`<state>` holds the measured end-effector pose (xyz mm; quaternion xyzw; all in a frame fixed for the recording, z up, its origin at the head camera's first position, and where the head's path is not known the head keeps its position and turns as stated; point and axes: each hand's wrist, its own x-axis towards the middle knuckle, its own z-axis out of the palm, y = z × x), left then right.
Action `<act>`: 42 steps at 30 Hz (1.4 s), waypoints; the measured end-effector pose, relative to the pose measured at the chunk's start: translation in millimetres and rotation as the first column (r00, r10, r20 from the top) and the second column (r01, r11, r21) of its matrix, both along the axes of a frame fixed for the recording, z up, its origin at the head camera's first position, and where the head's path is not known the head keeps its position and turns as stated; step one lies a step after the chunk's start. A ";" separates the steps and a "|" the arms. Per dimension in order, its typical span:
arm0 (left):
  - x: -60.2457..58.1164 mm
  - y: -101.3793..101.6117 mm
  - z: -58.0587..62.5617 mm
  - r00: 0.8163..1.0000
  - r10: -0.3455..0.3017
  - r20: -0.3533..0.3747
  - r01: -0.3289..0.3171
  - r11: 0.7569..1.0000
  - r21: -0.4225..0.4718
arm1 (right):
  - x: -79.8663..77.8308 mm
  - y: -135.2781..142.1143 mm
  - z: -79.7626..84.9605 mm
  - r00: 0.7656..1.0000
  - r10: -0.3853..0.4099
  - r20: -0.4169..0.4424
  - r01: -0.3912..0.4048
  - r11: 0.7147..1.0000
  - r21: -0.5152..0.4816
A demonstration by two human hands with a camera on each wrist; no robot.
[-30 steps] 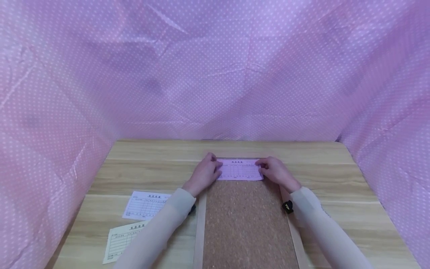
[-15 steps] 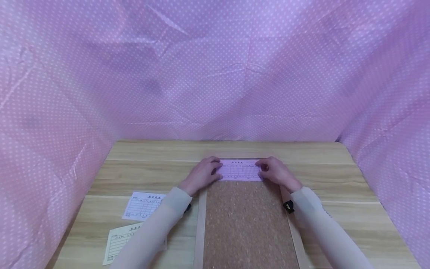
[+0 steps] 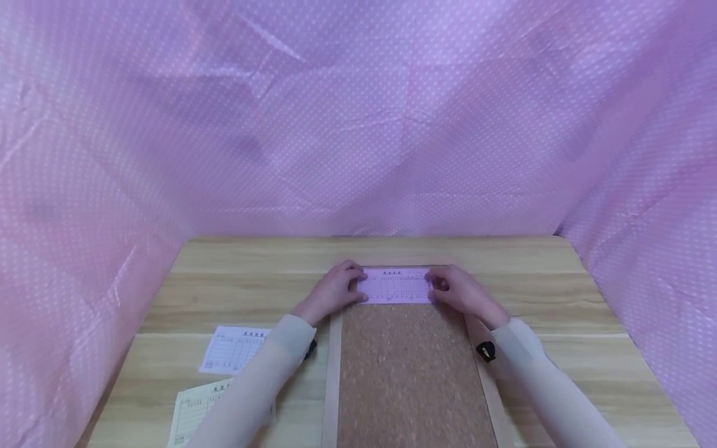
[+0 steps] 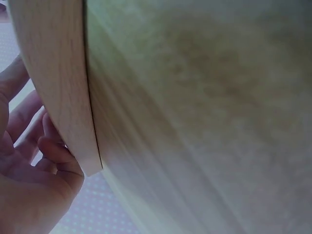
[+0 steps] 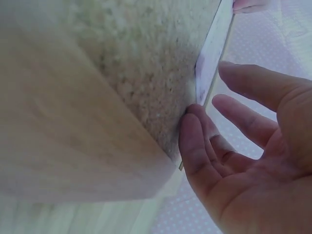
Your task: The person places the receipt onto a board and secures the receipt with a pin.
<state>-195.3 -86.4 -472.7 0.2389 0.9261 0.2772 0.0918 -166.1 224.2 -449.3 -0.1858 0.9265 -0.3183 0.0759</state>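
Note:
A pink printed receipt slip (image 3: 394,286) lies across the far end of a cork board (image 3: 413,373) with a light wooden frame. My left hand (image 3: 332,287) touches the slip's left end, thumb and forefinger spread apart on it. At the right end my right hand (image 3: 460,290) touches the slip with thumb and fingertips. In the left wrist view the left hand (image 4: 36,165) has bent fingers beside the board's frame (image 4: 58,63). Relaxed fingers of the right hand (image 5: 253,131) rest at the board's far corner in the right wrist view, with the slip (image 5: 210,66) partly visible.
On the wooden table (image 3: 566,298), left of the board, lie a white printed slip (image 3: 232,348) and a cream printed slip (image 3: 193,407). The left sleeve (image 3: 252,389) covers part of both. A pink dotted cloth (image 3: 358,124) stands around the table's back and sides.
My left hand has shifted slightly back along the slip, its thumb and forefinger still on it. The slip appears to lie flatter. The head view has tilted a little.

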 end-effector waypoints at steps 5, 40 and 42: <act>3.9 0.5 -0.1 1.000 -0.003 -0.006 0.003 1.000 0.007 | 15.3 6.4 3.7 1.000 0.003 -0.018 -0.004 0.996 -0.084; 3.4 -0.8 -0.1 0.999 -0.021 -0.030 0.022 0.999 0.025 | 90.2 85.3 30.1 0.953 -0.282 -0.107 0.247 0.933 -0.260; 3.0 -0.6 0.1 0.999 -0.019 -0.032 0.020 0.999 0.027 | 90.6 89.4 28.8 0.952 -0.284 -0.116 0.247 0.934 -0.258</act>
